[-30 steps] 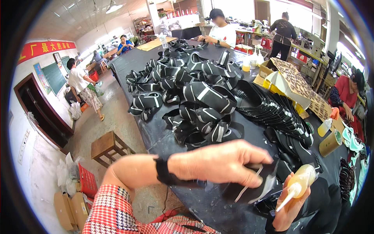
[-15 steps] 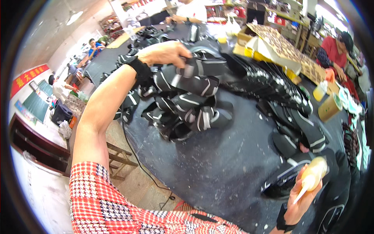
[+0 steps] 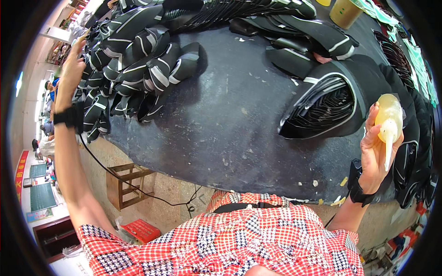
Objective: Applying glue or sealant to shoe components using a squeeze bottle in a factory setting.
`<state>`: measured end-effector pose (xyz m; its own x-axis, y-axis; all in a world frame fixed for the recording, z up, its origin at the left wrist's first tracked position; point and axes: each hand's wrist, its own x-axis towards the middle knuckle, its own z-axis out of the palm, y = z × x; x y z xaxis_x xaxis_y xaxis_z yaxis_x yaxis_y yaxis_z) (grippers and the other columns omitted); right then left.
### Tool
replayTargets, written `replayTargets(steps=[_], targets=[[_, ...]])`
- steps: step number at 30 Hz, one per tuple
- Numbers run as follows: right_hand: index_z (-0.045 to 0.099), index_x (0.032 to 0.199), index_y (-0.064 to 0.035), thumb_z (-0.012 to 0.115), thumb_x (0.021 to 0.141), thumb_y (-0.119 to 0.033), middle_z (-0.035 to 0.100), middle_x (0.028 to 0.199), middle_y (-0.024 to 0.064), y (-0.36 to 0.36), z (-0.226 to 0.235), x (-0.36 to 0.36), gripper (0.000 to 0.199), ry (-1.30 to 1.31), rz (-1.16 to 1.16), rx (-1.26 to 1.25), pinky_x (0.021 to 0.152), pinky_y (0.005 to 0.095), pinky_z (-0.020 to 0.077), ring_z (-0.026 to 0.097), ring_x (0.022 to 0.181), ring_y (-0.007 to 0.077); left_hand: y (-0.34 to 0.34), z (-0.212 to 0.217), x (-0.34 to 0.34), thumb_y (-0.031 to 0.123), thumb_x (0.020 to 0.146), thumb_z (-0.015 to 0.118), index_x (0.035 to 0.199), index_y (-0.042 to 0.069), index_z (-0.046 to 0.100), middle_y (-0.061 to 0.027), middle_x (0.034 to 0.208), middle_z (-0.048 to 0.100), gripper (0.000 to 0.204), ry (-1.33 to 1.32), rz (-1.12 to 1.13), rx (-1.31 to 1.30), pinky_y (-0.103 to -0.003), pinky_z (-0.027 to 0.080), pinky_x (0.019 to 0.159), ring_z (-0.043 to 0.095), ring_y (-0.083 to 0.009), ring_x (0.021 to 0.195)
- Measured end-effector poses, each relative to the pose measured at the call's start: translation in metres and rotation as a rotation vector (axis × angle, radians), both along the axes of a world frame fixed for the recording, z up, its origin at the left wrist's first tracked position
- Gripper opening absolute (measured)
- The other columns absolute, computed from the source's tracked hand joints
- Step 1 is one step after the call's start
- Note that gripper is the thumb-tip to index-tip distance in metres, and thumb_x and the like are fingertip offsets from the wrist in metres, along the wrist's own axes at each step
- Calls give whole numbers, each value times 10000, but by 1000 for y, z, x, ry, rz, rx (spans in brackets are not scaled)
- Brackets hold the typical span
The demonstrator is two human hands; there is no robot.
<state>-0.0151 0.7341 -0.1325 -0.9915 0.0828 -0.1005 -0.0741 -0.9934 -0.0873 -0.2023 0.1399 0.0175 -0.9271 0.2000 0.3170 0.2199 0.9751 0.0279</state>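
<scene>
My right hand grips a soft squeeze bottle of pale yellow liquid, its thin white nozzle tilted down toward me. My left hand is stretched out at the far left, beside a heap of black padded fabric pieces with pale grey trim. Its fingers point away from me, apart, and nothing shows in them. Between my arms, nearer the right hand, a thick nested stack of black curved pieces lies on its side on the dark table.
More black pieces lie in overlapping rows at the back. A brown tub stands at the far right, near pale green cloth. Under the table's left edge are a wooden stool and a black cable.
The view has tipped downward. My left hand has gone from on top of the heap to its left side, its fingers now straighter. My right hand still holds the bottle.
</scene>
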Motion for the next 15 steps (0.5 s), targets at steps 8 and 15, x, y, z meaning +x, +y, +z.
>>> replayTargets(steps=[8,15], targets=[[398,1191,-54,590,770,-197,376,1222,200,21,-14,22,484,-47,82,-19,819,441,472,391,1134,333,312,-170,166,83,734,544,1133,65,467,-87,1214,446,407,-294,-882,56,-331,374,900,434,-226,1113],[424,1173,-42,551,805,-279,450,1168,195,23,-15,32,456,-89,109,122,828,423,468,491,1043,319,311,-193,141,-11,644,552,831,44,537,-46,920,557,196,-271,-776,132,-311,455,716,527,-222,809]])
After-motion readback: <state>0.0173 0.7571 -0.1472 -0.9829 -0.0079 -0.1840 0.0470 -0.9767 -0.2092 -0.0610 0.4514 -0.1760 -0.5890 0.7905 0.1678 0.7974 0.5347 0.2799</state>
